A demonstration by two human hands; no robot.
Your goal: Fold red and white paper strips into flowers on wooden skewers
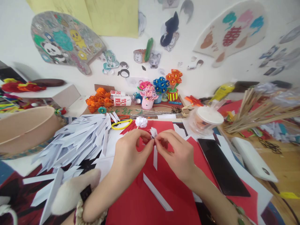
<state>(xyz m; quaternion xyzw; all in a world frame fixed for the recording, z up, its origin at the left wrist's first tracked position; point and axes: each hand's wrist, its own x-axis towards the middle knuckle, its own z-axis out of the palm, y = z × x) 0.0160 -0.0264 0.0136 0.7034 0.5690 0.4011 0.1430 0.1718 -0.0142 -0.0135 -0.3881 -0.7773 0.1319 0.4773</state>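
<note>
My left hand (134, 145) and my right hand (174, 150) meet above a red sheet (131, 200), fingertips pinched together. Between them is a small folded white paper piece (153, 132), its top sticking up past the fingers. A narrow white paper strip (155, 158) hangs or lies just below the fingertips; I cannot tell if it joins the folded piece. Nearer to me, another white paper strip (157, 191) rests slantwise on the red sheet. Just beyond my left hand, a white paper flower (141, 122) stands on a thin stick.
At the left lie a heap of white paper strips (79, 140) and a round basket (28, 128). Yellow-handled scissors (122, 124) lie beyond. Rightward are a black phone (222, 165), a lidded tub (207, 118), a white power bank (254, 159) and wooden sticks (253, 112). Small flower pots (147, 103) line the back.
</note>
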